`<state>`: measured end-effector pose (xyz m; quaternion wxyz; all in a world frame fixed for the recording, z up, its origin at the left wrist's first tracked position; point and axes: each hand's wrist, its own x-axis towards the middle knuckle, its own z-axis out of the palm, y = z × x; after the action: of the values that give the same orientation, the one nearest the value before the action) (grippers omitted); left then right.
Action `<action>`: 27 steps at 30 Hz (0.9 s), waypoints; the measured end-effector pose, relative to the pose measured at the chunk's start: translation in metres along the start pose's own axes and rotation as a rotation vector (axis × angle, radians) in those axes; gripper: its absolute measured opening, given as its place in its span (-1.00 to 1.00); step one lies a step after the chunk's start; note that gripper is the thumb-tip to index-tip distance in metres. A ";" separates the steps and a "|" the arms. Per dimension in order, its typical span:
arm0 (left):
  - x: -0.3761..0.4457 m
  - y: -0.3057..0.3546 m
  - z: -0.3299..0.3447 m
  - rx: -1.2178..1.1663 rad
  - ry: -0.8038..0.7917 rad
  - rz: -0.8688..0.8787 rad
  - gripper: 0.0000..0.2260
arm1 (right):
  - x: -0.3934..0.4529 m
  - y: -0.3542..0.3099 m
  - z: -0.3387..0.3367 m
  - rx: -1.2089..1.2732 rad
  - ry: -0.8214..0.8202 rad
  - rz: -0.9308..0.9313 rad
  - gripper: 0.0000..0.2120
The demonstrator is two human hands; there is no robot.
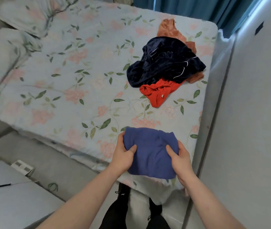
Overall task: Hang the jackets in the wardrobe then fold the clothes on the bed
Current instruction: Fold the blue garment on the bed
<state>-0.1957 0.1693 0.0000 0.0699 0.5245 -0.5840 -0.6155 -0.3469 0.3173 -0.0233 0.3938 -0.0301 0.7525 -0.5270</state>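
A folded blue garment [150, 151] lies at the near corner of the floral bed [75, 76]. My left hand [123, 154] grips its left edge, thumb on top and fingers underneath. My right hand [179, 158] grips its right edge the same way. Farther back on the bed's right side sits a loose pile: a red garment [158, 94] in front, a dark navy velvet garment [162, 62] on top of it, and a rust-orange garment [171, 31] behind.
A white wardrobe panel [250, 113] rises along the bed's right side. Teal curtains [189, 7] hang behind the bed. Two floral pillows [15, 35] lie at the far left. A pale cabinet top [7, 187] stands at the near left. My legs [131, 214] are below.
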 end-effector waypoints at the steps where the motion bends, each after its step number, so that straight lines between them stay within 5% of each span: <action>1: -0.014 0.008 -0.006 -0.016 0.030 0.009 -0.49 | -0.009 -0.011 0.000 -0.004 -0.021 -0.024 -0.73; 15: -0.210 0.027 -0.104 -0.349 0.556 0.123 -0.53 | -0.154 -0.116 0.069 -0.187 -0.446 -0.314 -0.74; 27: -0.306 -0.015 -0.243 -0.428 0.792 0.129 -0.58 | -0.273 -0.129 0.200 -0.215 -0.694 -0.376 -0.74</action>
<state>0.1238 0.2304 0.2172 0.4328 0.6561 -0.4034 -0.4685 -0.0818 0.2323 0.2083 0.5156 -0.3841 0.6072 -0.4667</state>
